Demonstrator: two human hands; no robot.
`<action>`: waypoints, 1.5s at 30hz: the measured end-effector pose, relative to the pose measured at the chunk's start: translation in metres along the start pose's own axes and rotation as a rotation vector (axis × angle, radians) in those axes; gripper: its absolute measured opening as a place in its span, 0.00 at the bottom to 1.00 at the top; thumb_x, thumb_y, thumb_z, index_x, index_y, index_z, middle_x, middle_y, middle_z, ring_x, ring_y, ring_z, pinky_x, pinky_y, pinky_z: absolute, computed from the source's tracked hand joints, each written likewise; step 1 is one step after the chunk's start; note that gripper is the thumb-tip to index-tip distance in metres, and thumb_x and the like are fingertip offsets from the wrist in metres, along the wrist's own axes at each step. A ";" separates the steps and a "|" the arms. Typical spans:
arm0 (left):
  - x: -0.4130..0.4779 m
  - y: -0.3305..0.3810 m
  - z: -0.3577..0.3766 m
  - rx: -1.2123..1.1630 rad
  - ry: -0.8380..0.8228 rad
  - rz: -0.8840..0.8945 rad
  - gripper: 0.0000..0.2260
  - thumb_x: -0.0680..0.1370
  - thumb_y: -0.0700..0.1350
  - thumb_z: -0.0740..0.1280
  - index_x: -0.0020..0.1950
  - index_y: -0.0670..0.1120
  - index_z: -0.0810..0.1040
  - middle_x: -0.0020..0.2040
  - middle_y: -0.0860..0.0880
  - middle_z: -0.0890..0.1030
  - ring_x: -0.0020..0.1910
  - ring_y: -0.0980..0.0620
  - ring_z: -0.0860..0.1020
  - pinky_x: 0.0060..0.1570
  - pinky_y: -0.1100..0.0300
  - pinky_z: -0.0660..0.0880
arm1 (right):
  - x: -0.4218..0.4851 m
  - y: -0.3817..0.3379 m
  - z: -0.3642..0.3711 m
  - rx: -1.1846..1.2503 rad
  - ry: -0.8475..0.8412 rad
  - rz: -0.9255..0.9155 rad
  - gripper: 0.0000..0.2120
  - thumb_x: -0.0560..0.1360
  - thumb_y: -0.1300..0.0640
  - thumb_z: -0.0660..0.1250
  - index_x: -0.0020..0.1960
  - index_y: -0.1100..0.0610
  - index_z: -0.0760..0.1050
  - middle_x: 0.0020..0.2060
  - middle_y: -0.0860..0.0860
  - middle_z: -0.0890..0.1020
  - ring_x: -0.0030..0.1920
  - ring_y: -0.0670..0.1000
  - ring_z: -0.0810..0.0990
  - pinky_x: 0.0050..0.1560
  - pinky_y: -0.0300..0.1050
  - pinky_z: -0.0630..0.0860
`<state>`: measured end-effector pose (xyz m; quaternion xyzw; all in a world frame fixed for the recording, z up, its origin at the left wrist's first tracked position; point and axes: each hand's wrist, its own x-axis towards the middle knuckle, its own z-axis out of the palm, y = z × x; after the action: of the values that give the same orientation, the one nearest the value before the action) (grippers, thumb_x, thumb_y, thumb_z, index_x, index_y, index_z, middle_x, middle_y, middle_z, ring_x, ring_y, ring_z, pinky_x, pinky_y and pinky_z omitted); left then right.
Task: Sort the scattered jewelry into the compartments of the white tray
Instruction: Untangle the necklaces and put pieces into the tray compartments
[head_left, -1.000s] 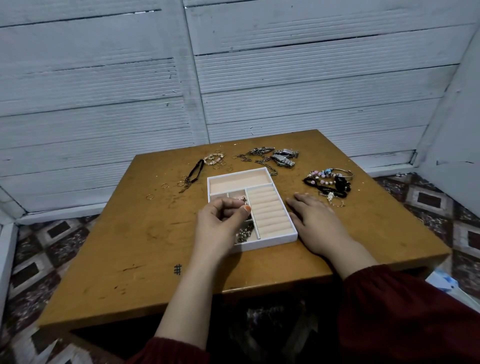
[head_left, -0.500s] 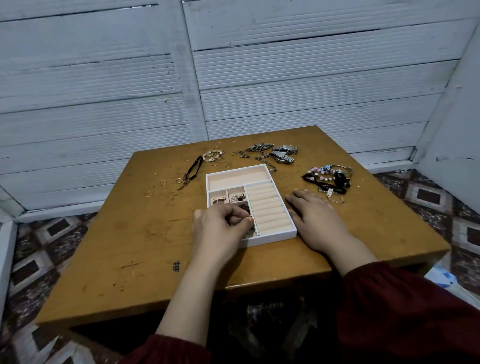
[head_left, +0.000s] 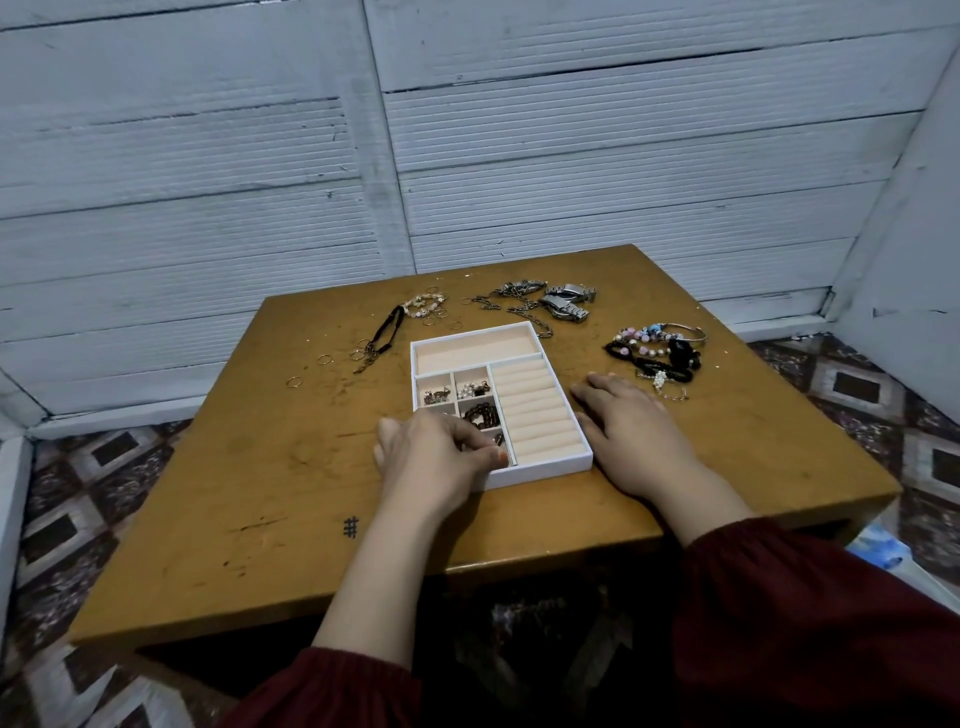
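Two hands are tending the white tray (head_left: 545, 472): left hand (head_left: 436, 457) fingers curling over its 7 o'clock compartment, hold unclear, right hand (head_left: 631, 431) lying flat; 10 o'clock rings (head_left: 294, 382) likely needing pinching next.

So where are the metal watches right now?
Head view: the metal watches lie on the table beyond the far right corner of the white tray, right of tangled chains.

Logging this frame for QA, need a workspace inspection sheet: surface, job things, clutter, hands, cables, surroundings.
Surface: wooden table, scuffed, small hash mark near front edge.
Job's things: white tray at centre, long far compartment and ring rolls empty, small left cells hold pieces; watches, beaded bracelets, black strap, gold rings loose on the table.
Clutter: nothing seen.
Hands: left hand curled over the tray's near-left cells, contents hidden; right hand flat on the table beside the tray.
Cables: nothing seen.
Surroundings: white slatted wall, patterned floor tiles.
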<state>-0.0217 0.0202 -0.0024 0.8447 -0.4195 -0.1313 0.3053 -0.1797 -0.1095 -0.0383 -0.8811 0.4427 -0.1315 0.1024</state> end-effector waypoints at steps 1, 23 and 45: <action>0.000 0.001 0.000 0.015 -0.010 0.001 0.07 0.69 0.57 0.74 0.42 0.57 0.84 0.44 0.54 0.78 0.57 0.51 0.60 0.50 0.57 0.59 | 0.000 0.000 0.000 0.002 0.000 0.000 0.22 0.81 0.46 0.54 0.73 0.49 0.64 0.75 0.50 0.63 0.75 0.52 0.57 0.73 0.49 0.54; 0.016 -0.006 0.000 -0.312 0.077 0.111 0.06 0.63 0.62 0.68 0.36 0.64 0.81 0.30 0.58 0.80 0.48 0.42 0.78 0.52 0.46 0.76 | 0.000 -0.002 -0.003 0.041 0.002 0.010 0.19 0.81 0.51 0.55 0.71 0.49 0.67 0.73 0.49 0.65 0.74 0.52 0.60 0.72 0.49 0.56; 0.079 -0.008 -0.017 -0.655 0.162 0.246 0.06 0.76 0.42 0.68 0.44 0.53 0.80 0.34 0.56 0.78 0.33 0.60 0.75 0.37 0.60 0.74 | 0.073 -0.083 -0.031 0.375 0.132 -0.197 0.10 0.77 0.55 0.64 0.57 0.49 0.77 0.56 0.47 0.77 0.60 0.49 0.73 0.62 0.50 0.69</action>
<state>0.0398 -0.0319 0.0087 0.6530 -0.4283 -0.1536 0.6055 -0.0858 -0.1216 0.0258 -0.8751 0.3279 -0.2783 0.2219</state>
